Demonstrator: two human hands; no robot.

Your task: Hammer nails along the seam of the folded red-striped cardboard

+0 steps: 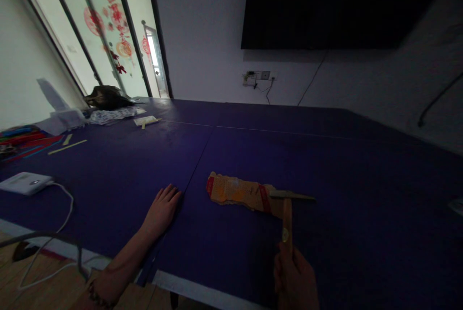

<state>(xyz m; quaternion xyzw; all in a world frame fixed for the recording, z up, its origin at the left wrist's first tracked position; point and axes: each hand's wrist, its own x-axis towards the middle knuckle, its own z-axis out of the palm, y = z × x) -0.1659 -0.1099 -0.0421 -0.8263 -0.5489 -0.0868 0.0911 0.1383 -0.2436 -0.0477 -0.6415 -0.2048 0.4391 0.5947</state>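
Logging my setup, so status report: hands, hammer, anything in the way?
Right hand gripping hammer by handle. Left hand resting on purple tabletop. Cardboard's right end partly covered by hammer head, contact unclear.

The broad violet-blue table [343, 247] has a pale greyish edge. The ragged, flat tan cardboard piece [235, 191] carries orange mottling and crimson bands — one at its left end, another further right. The long wooden-handled hammer [287, 218] is brown below, dull grey at its head — the thin wall-mounted screen [336, 6], black.
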